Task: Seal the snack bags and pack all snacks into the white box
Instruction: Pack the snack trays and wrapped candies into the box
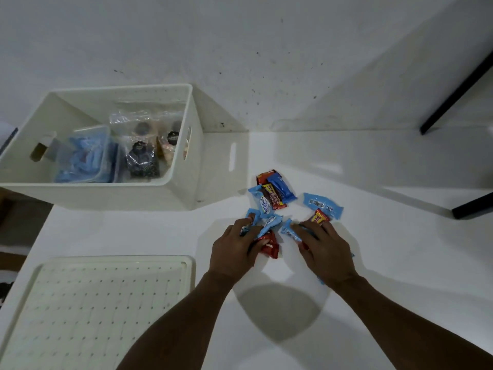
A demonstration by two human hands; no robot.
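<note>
Left hand (234,248) and right hand (326,253) each curled round wrapped snacks (276,198) scattered at frame centre on white table (386,276), white box (106,196) upper left holding clear snack bags (144,145), perforated lid (106,303) lower left

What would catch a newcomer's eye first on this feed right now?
The bright scatter of blue and red snack packets right of centre on the white table, with the left hand and right hand gripping some at its near edge. Next, the open white box at back left, already holding clear bags, and a perforated lid lying flat at near left.
</note>
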